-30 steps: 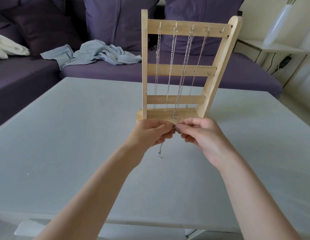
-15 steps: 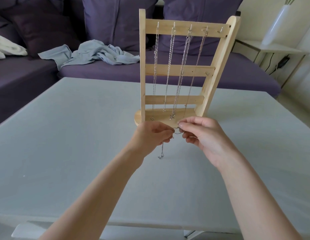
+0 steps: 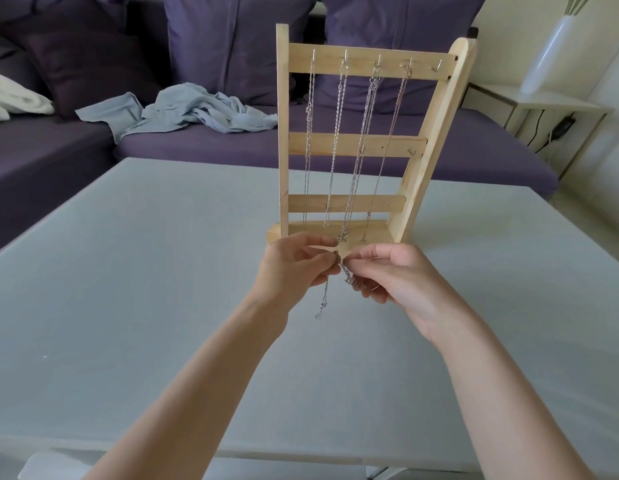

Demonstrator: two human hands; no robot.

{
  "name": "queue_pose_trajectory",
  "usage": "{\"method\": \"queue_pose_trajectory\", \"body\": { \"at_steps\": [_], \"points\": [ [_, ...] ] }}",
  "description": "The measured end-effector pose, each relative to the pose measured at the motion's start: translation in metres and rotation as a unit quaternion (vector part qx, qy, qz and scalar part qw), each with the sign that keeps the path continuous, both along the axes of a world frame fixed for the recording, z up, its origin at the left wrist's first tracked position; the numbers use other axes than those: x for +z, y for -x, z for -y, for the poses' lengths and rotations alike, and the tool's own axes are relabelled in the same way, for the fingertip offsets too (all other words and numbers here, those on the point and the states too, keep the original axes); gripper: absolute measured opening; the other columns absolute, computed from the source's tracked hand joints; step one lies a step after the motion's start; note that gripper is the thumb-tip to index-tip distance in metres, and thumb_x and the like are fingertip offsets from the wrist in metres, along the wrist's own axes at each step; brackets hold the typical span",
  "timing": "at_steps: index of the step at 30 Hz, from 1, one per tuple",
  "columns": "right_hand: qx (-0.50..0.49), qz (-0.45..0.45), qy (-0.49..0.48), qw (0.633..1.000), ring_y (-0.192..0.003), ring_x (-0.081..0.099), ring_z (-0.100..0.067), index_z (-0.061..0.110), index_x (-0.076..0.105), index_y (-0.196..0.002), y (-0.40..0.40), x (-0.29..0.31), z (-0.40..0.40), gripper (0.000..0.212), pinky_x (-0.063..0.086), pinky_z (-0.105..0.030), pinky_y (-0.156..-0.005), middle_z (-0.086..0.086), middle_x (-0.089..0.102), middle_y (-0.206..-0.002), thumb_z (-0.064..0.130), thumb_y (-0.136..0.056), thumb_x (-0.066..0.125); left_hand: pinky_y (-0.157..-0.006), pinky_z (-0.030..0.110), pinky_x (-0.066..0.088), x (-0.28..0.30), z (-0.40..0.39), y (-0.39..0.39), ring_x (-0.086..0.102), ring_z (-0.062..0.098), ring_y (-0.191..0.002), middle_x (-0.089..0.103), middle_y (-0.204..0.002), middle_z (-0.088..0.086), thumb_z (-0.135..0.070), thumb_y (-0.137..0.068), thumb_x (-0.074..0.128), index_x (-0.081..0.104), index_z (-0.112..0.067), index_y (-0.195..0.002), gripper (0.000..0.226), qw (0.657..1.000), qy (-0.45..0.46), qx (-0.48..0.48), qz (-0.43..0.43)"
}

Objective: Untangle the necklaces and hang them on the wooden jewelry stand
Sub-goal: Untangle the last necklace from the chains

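We've got last tangled necklace (image 3: pixel 349 277) pinched between left hand (image 3: pixel 297 268) and right hand (image 3: pixel 398 275), fingers clamped on chain, low before wooden jewelry stand (image 3: pixel 349 143). Since a sec ago, more chain pulled loose, tail dangling over counter (image 3: pixel 128 271). Fifth hook (image 3: pixel 436 66) free, nearly done.

Person, head-camera view: two forearms and two hands visible, entering from the lower edge. Left hand (image 3: pixel 296 268) and right hand (image 3: pixel 401 275): bare, no gloves, no rings visible on the fingers that show. Wrists behind each grip: bare, no watch, bracelet or strap. Forearms: bare along their whole visible length, no sleeve or cuff in view. Fingernails: short and unpainted where they can be made out. No markings visible.
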State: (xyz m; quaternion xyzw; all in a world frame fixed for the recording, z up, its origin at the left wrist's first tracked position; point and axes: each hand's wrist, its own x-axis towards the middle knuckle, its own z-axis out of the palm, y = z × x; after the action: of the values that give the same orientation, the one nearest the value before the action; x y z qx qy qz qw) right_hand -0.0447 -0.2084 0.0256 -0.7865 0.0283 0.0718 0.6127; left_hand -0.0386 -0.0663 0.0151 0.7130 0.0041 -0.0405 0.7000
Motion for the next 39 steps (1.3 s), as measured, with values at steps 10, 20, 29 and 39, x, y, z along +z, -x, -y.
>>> {"method": "queue_pose_trajectory", "body": {
  "at_steps": [10, 20, 29, 39],
  "points": [
    [-0.033, 0.022, -0.021, 0.999, -0.046, 0.037, -0.008, 0.009, 0.074, -0.076, 0.000, -0.003, 0.003, 0.012, 0.031, -0.013, -0.043, 0.006, 0.050, -0.055, 0.011, -0.083, 0.064, -0.065, 0.017, 0.053, 0.001, 0.005, 0.000, 0.063, 0.007, -0.062, 0.067, -0.068, 0.000, 0.001, -0.085, 0.059, 0.062, -0.018, -0.086, 0.019, 0.995, -0.075, -0.044, 0.049],
    [-0.035, 0.009, -0.027, 0.999, -0.049, 0.038, -0.010, 0.009, 0.069, -0.072, -0.001, -0.002, 0.003, 0.011, 0.032, -0.014, -0.043, 0.006, 0.049, -0.054, 0.006, -0.081, 0.065, -0.069, 0.018, 0.053, 0.000, 0.007, 0.000, 0.062, 0.006, -0.064, 0.068, -0.068, -0.001, -0.003, -0.085, 0.059, 0.066, -0.013, -0.089, 0.014, 0.995, -0.078, -0.054, 0.032],
    [-0.024, -0.001, -0.025, 0.999, -0.053, 0.040, -0.012, 0.000, 0.068, -0.082, -0.003, -0.001, 0.004, 0.010, 0.032, -0.020, -0.049, 0.000, 0.046, -0.060, 0.007, -0.083, 0.062, -0.069, 0.016, 0.053, 0.004, 0.005, 0.001, 0.063, 0.005, -0.066, 0.068, -0.073, 0.000, -0.009, -0.087, 0.058, 0.066, -0.010, -0.079, 0.012, 0.997, -0.050, -0.049, -0.015],
    [0.054, -0.045, -0.125, 0.990, -0.050, 0.045, -0.010, 0.008, 0.064, -0.072, -0.001, 0.002, 0.011, 0.013, 0.034, -0.019, -0.048, 0.000, 0.050, -0.061, 0.016, -0.082, 0.065, -0.073, 0.019, 0.052, 0.012, -0.003, 0.004, 0.063, 0.006, -0.069, 0.066, -0.073, -0.005, -0.010, -0.092, 0.048, 0.066, -0.007, -0.084, 0.020, 0.991, -0.048, -0.125, -0.028]
  ]
}}
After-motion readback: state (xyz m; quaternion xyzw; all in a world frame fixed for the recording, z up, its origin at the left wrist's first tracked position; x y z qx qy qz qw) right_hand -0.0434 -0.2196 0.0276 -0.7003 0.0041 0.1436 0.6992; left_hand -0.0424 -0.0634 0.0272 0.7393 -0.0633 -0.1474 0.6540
